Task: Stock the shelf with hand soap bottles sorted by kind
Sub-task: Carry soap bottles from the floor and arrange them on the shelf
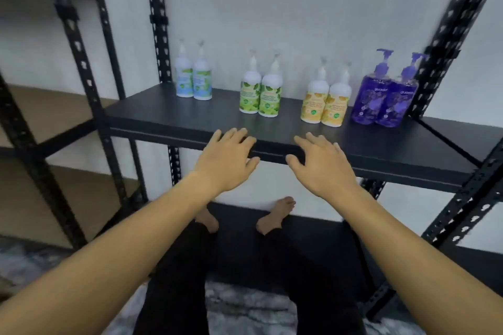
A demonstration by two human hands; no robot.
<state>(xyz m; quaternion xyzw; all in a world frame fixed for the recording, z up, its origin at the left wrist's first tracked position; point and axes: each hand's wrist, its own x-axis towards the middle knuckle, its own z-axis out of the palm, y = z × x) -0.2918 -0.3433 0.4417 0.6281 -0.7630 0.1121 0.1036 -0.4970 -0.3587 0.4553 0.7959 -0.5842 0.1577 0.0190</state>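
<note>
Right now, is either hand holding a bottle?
No: the left hand and right hand are both open at the shelf front edge.

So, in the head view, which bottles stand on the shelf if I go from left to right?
Blue-label pair → green-label pair → yellow-label pair → purple pair. All stand upright on the black shelf, each kind together.

Counted: two white blue-labelled pump bottles, two white green-labelled, two white yellow-labelled, two clear purple pump bottles.
</note>
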